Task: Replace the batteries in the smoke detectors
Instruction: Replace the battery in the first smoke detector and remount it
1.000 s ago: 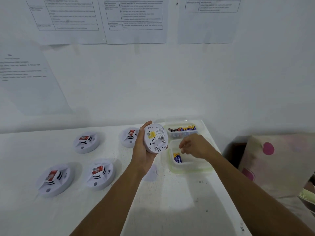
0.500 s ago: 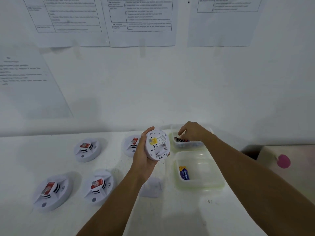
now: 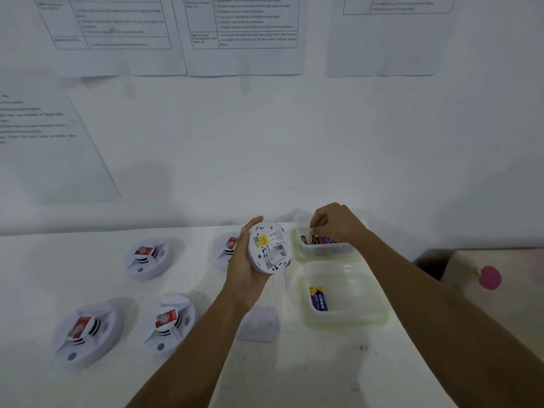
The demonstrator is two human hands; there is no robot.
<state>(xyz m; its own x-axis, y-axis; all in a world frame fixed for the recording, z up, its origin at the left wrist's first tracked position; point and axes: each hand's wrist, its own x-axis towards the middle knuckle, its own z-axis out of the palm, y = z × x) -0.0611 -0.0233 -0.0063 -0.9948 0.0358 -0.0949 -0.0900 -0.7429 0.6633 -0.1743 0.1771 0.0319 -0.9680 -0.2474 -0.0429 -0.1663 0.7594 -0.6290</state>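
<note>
Both forearms enter from the bottom edge and are cut off there. A small white cover (image 3: 259,326) lies on the tabletop (image 3: 309,375), its left side hidden by the left forearm. To its left sit the nearest detector (image 3: 85,331) and the second detector (image 3: 167,322), each with a red label. To its right, the near tub (image 3: 368,318) of clear plastic holds a blue-and-yellow battery (image 3: 318,298) against its left wall; whether it is one cell or two is unclear. Above the cover, the left hand (image 3: 245,278) has its fingers clasped round the held detector (image 3: 269,245), which is off the tabletop, back side up, with a yellow sticker; its battery bay is too blurred to read. Behind that hand the fourth detector (image 3: 225,248) is half hidden, and the third detector (image 3: 147,257) sits farther left. The far tub (image 3: 297,250) holds a row of loose batteries (image 3: 322,240). The right hand (image 3: 338,225) curls down into it; whether its fingers grasp a cell cannot be told. The wall sheets (image 3: 244,33) are cropped at the top and illegible.
</note>
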